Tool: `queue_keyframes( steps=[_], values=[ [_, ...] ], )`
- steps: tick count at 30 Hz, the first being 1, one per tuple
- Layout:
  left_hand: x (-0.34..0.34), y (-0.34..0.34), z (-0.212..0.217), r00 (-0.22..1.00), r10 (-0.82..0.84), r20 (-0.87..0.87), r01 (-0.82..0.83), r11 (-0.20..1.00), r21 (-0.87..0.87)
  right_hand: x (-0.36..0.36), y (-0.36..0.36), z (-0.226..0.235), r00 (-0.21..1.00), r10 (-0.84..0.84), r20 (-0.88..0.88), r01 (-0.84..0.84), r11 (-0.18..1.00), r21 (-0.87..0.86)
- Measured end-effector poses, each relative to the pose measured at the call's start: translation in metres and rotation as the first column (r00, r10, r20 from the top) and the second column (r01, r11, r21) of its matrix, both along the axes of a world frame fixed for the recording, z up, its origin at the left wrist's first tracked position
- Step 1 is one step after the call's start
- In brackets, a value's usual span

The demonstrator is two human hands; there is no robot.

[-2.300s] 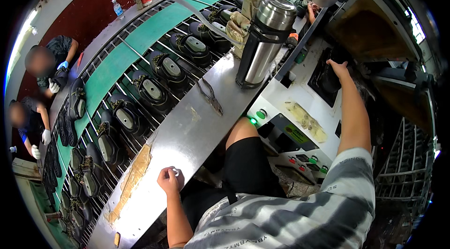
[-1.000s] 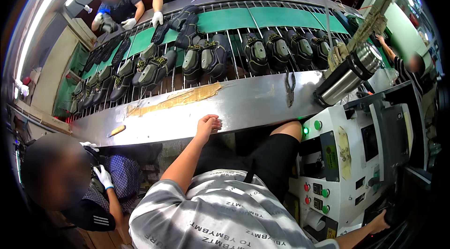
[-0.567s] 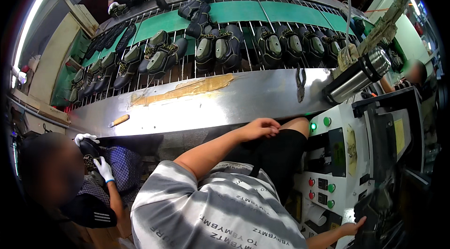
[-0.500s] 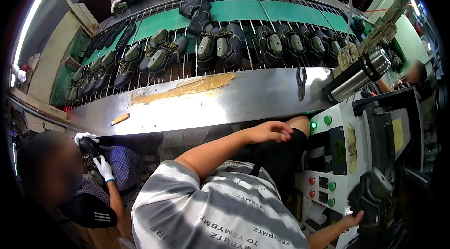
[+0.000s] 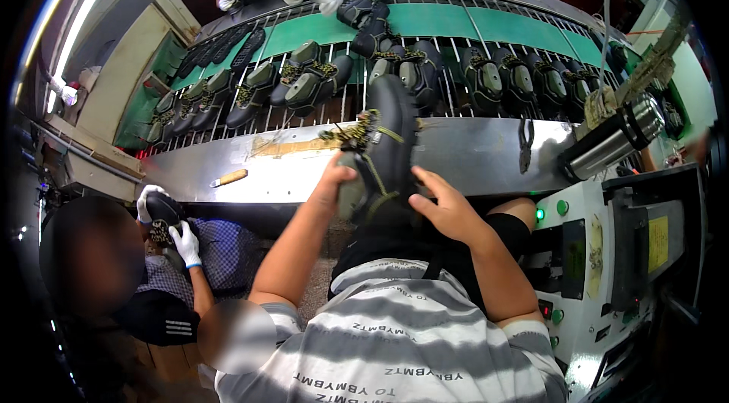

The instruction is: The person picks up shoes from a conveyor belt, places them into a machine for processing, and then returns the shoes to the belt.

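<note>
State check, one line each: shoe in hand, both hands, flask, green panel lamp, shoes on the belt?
shoe: lifted off the ledge, sole up, laces dangling
left hand: gripping the shoe
right hand: on the shoe's heel end
steel flask: tilted, lid on
green lamp: lit
conveyor shoes: in rows on the rack

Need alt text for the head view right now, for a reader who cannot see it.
A person in a striped shirt holds a dark boot up in both bare hands, left hand on its laced side and right hand beneath it. Beyond lie a steel bench and a green conveyor lined with more boots; a white control panel stands at right.
</note>
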State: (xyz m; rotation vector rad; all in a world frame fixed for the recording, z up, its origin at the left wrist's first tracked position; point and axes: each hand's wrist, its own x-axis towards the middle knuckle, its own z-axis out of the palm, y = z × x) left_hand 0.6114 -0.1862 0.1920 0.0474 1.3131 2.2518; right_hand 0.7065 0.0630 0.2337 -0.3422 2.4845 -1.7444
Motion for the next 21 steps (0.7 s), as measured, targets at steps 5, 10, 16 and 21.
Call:
queue_keyframes(
  steps=[5,10,16,21],
  values=[
    [-0.076,-0.063,0.002,0.988,0.02,-0.155,-0.116,0.757,-0.643,-0.028,-0.011,-0.035,0.985,0.079,0.152,-0.08,0.997,0.003],
    [-0.115,-0.074,-0.03,1.0,0.002,-0.007,-0.006,0.696,-0.718,-0.052,0.026,-0.107,0.954,-0.199,0.226,0.204,0.979,0.0],
    [-0.209,-0.093,-0.038,0.906,0.308,-0.29,-0.409,0.811,-0.418,-0.07,0.087,-0.154,0.778,-0.609,0.152,0.604,0.793,0.08],
    [-0.351,-0.009,-0.022,0.948,-0.105,-0.3,-0.099,0.799,-0.594,-0.094,0.097,-0.184,0.741,-0.666,-0.086,0.653,0.684,0.326]
  ],
)
